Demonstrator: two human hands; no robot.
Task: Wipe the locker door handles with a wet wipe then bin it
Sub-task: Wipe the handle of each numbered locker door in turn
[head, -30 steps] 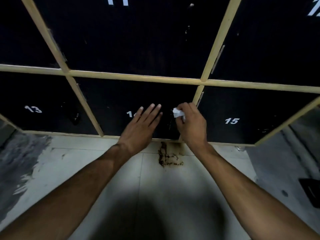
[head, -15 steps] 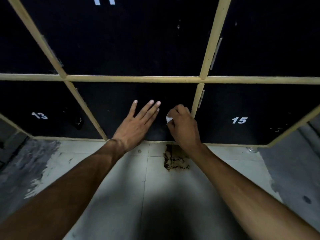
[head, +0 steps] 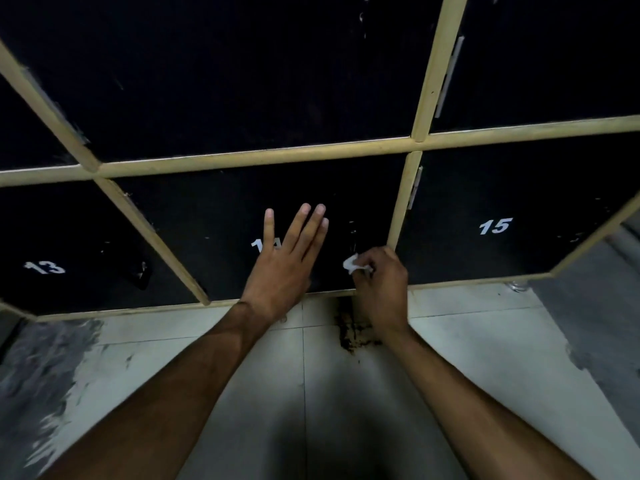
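My right hand [head: 382, 278] grips a crumpled white wet wipe [head: 354, 264] and presses it low on the right side of the black locker door marked 14 [head: 221, 237]. That door's dark handle [head: 352, 233] is only a faint vertical glint just above the wipe. My left hand [head: 287, 261] lies flat and open on the same door, fingers spread, covering part of the number. A dark handle [head: 142, 275] shows on door 13 [head: 69, 251]. Door 15 [head: 502, 209] is to the right.
Pale yellow frame bars [head: 242, 160] separate the black doors. Metal hinge strips [head: 415, 188] sit beside the upright right of door 14. The floor below is pale tile [head: 467, 341] with a dark rusty stain [head: 349, 334] under my right hand and grey patches at both sides.
My right hand with the wipe has slid down the right side of door 14, from near the upper frame toward the bottom edge. My left hand stays flat on the door.
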